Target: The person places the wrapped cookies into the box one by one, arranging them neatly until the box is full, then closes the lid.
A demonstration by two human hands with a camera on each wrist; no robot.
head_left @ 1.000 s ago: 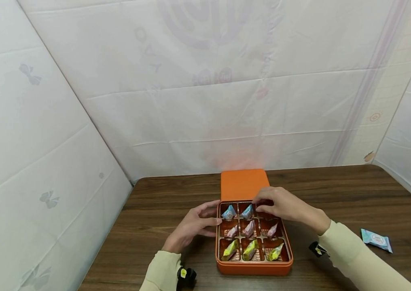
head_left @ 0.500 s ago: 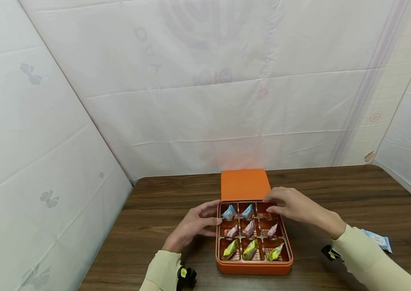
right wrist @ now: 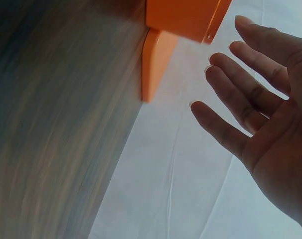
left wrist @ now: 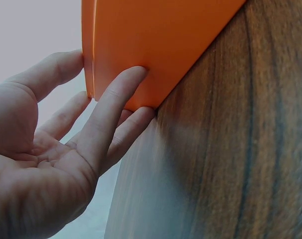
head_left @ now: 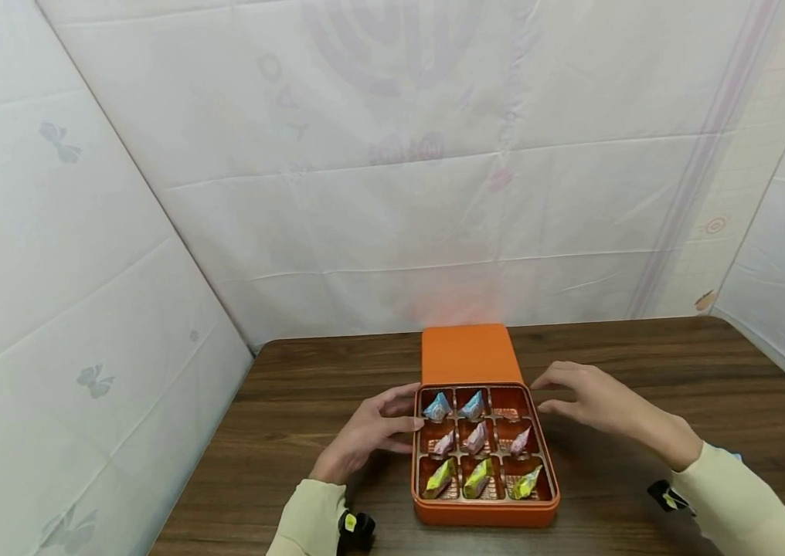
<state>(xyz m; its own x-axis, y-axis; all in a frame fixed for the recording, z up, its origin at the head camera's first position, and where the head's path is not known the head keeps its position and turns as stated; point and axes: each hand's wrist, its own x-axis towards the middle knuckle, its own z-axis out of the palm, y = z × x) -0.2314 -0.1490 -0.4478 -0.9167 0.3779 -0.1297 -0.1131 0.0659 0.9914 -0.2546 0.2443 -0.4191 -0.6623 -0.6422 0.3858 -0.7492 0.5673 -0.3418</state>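
Since a second ago the right hand (head_left: pixel 597 401) has drawn back out of the orange box (head_left: pixel 484 511), leaving its far right compartment, and now hovers just off the box's upper right corner, at about two o'clock from it, fingers spread and relaxed, holding nothing. By contrast, the left hand (head_left: pixel 372 432) has stayed put at nine o'clock, straight fingers (left wrist: pixel 113 99) pressed flat against the box's left wall, steadying it without gripping. That box sits at the middle of the wooden table (head_left: pixel 643 355), near its front edge, with the orange lid (head_left: pixel 465 353) lying flat at twelve o'clock, touching its far side. Eight wrapped candies (head_left: pixel 476 440) fill the grid; one compartment is bare.
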